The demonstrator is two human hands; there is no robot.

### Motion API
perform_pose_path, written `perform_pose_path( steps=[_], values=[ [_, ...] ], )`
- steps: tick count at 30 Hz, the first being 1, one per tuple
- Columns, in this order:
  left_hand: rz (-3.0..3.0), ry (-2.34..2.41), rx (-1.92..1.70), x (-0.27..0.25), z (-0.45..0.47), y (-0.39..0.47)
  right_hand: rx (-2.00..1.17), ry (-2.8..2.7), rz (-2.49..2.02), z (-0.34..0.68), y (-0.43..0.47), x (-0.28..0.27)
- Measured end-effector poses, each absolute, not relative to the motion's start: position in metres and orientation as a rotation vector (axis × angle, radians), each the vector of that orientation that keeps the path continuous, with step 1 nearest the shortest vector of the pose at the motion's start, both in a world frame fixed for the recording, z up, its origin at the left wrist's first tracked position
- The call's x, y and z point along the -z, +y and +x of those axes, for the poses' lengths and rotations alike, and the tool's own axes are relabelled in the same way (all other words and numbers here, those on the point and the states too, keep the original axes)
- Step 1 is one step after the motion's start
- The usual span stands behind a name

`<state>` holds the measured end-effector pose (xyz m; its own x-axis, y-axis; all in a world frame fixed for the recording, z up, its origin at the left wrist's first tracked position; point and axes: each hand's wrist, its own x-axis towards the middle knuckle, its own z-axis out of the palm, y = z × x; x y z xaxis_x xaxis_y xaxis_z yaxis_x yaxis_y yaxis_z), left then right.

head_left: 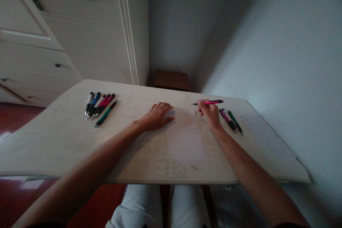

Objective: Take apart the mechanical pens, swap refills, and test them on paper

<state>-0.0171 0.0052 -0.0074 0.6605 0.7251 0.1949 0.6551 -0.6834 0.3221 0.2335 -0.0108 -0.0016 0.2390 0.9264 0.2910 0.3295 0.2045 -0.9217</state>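
A pink and black pen (213,102) is gripped in my right hand (210,112), its tip pointing left above the upper right corner of a lined sheet of paper (187,139). My left hand (157,114) lies flat with its fingers stretched out, a ring on one of them, over the sheet's upper left edge. Some writing shows near the top of the sheet by my left fingers, too small to read. Most of the lined page below is blank.
Several pens (100,105) lie in a group on the left of the white table (133,171). More pens (231,120) lie right of my right hand. A written sheet (267,133) rests by the right wall. Beyond the table stand a white cabinet (88,50) and a brown wooden piece (172,79).
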Motion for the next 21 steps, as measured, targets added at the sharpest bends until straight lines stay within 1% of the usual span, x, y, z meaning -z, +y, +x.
perform_pose_path(
  steps=[5,8,11,15,21],
  values=[
    [2.664,1.264,-0.52,0.007,-0.026,0.014,-0.725,-1.437,-1.381,0.227,-0.013,0.005],
    [2.543,1.469,-0.586,0.002,-0.032,0.02,-0.783,-1.413,-1.365,0.227,-0.012,0.008],
    [2.391,1.665,-0.57,-0.002,-0.041,0.027,-0.823,-1.34,-1.338,0.23,-0.008,0.012],
    [2.363,1.712,-0.463,-0.001,-0.047,0.033,-0.847,-1.29,-1.295,0.232,-0.006,0.015],
    [2.421,1.707,-0.408,0.001,-0.047,0.031,-0.852,-1.301,-1.301,0.23,-0.006,0.016]
  ],
)
